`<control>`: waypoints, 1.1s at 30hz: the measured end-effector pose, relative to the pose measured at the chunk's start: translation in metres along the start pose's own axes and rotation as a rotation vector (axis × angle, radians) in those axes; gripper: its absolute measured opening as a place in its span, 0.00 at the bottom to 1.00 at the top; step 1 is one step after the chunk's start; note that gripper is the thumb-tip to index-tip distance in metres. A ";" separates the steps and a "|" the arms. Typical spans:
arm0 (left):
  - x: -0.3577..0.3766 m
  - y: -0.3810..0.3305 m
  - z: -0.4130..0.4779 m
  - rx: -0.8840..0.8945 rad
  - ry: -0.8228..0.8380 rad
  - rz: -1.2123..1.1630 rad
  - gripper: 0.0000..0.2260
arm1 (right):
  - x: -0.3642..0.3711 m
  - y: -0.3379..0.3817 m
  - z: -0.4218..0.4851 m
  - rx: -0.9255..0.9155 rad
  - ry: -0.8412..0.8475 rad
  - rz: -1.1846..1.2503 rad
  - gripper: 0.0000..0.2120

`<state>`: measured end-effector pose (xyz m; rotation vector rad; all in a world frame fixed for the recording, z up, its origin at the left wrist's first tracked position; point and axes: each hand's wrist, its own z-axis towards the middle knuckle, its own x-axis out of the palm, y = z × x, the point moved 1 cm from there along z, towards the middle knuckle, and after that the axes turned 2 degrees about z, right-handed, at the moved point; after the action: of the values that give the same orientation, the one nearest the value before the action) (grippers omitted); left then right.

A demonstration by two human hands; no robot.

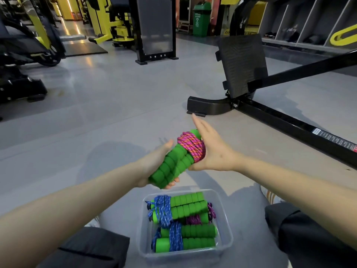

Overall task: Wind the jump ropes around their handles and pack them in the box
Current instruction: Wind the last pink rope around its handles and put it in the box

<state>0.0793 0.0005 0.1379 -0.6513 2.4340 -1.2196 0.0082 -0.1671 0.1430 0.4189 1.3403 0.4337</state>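
Nearest the camera, between the person's knees, the clear box (225, 215) sits on the floor (108, 113). It already holds several wound ropes with green handles: a blue rope (174, 237) at the near side with its handles lying left to right, another blue one (161, 208) behind it, and a purple rope (193, 219) partly buried between them. All of these lie with their long axes across the box.

Just above and beyond the box, the two hands hold the pink rope (193, 147), wound around the upper part of its paired handles (172, 169). The bundle's long axis is tilted: its lower end points down and left toward the person, its upper end up and right, away. The left hand (154, 167) is clamped around the lower part of the handles, fingers curled under the near end. The right hand (210, 149) presses its palm against the far side of the pink coil with the fingers stretched out flat and apart, not closed on anything; the thumb seems to sit below the coil, though that is partly hidden.

The move ahead turns on this, as I judge it: the box lies straight below and slightly nearer than the bundle, and the left hand has the carrying hold. The winding looks finished or almost so. To fit beside the others, the bundle would need to turn from its diagonal to lie across the box, on top of the ropes there.

Further off stand a black bench frame (289, 120) and gym machines.
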 end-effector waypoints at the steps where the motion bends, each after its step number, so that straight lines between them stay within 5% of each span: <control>1: 0.002 0.004 0.001 0.005 -0.039 -0.059 0.34 | 0.007 -0.001 -0.005 0.133 -0.082 0.140 0.62; 3: 0.006 0.013 0.002 -0.009 -0.092 -0.228 0.33 | 0.022 -0.001 -0.018 0.430 -0.186 0.401 0.59; 6: 0.012 0.024 0.006 0.016 -0.175 -0.243 0.32 | 0.040 0.011 -0.033 0.710 0.042 0.848 0.45; 8: 0.022 0.032 0.010 0.052 -0.166 -0.220 0.31 | 0.050 0.026 -0.039 0.706 0.277 1.033 0.30; 10: 0.032 0.038 0.012 0.042 -0.119 -0.148 0.29 | 0.061 0.031 -0.044 0.665 0.309 1.122 0.22; 16: 0.017 0.031 0.009 0.011 -0.161 0.173 0.20 | 0.072 0.015 -0.054 0.659 0.224 1.216 0.21; 19: 0.003 0.023 0.006 0.035 -0.216 0.076 0.18 | 0.070 0.013 -0.055 0.679 0.180 1.211 0.21; 24: 0.017 0.028 -0.003 0.081 0.005 0.131 0.19 | 0.083 0.022 -0.060 0.651 0.149 0.962 0.33; 27: 0.016 0.036 0.002 0.120 -0.052 0.114 0.19 | 0.067 0.033 -0.060 0.538 0.374 0.818 0.25; 29: 0.004 0.038 0.002 0.099 -0.038 0.090 0.17 | 0.047 0.020 -0.058 0.319 0.256 0.390 0.20; 31: -0.005 0.043 0.001 0.071 0.030 0.071 0.16 | 0.027 -0.002 -0.053 -0.087 -0.061 -0.180 0.25; 33: -0.003 0.046 -0.003 0.048 0.173 0.115 0.15 | 0.021 -0.019 -0.050 -0.380 -0.100 -0.490 0.35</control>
<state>0.0693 0.0284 0.1022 -0.4005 2.5334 -1.3324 -0.0359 -0.1699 0.1071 -0.2016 1.1800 0.2437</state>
